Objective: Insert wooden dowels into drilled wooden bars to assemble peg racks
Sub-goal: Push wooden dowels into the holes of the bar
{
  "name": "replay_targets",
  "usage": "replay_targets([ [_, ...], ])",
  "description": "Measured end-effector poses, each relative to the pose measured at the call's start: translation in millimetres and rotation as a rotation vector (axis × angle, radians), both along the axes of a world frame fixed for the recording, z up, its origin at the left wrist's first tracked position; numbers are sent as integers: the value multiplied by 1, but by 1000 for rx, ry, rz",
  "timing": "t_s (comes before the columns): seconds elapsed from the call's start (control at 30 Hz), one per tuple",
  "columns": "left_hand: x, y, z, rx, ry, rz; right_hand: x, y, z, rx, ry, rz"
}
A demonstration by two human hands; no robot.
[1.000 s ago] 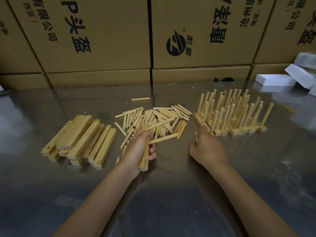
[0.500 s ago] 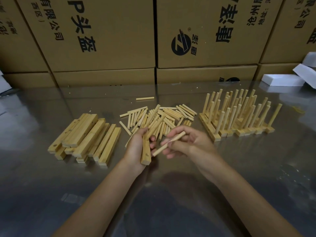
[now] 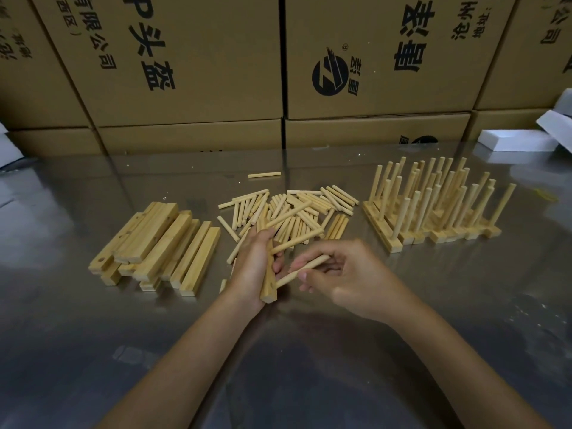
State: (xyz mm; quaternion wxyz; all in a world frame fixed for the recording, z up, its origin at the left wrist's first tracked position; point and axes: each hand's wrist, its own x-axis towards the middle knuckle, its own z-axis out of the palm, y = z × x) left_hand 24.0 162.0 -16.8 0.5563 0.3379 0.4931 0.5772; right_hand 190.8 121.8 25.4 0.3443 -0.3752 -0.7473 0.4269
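The left hand (image 3: 252,267) grips a drilled wooden bar (image 3: 268,284) held end-on toward the camera, fingers curled round it, with one dowel (image 3: 295,240) already sticking out of its far part toward the right. The right hand (image 3: 346,274) pinches a second dowel (image 3: 301,270) between thumb and fingertips, its tip right at the bar's side near a visible hole at the near end; whether it has entered a hole cannot be told from here. On the right of the steel tabletop (image 3: 93,351) stands a cluster of finished peg racks (image 3: 433,212), several bars side by side with their pegs upright, so a fair share of the work looks done. To the left lies a stack of undrilled-looking and drilled bars (image 3: 154,243) not yet fitted, roughly as many as the finished ones, and between the two groups a loose heap of dowels (image 3: 297,212), with one stray dowel (image 3: 264,174) lying apart behind it. By this reckoning the job sits somewhere near its middle: the bar in hand needs its remaining holes filled, then the whole left stack awaits. Printed cardboard cartons (image 3: 185,72) line the back.
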Motion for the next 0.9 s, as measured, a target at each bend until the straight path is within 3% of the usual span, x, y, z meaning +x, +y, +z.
replay_targets([
  [0.1, -1, 0, -1, 6, -14, -22, 4, 1, 0, -23, -73, 1],
  [0.23, 0, 0, 2, -25, 49, 43, -1, -1, -2, -49, 19, 18],
  [0.33, 1, 1, 0, -32, 97, 72, -2, -1, -2, -22, -16, 18],
  [0.67, -1, -3, 0, 6, 3, 42, -9, 1, -19, 86, -103, -2],
  [0.9, -2, -4, 3, 10, 26, 45, -15, 3, -25, -72, 103, -20],
])
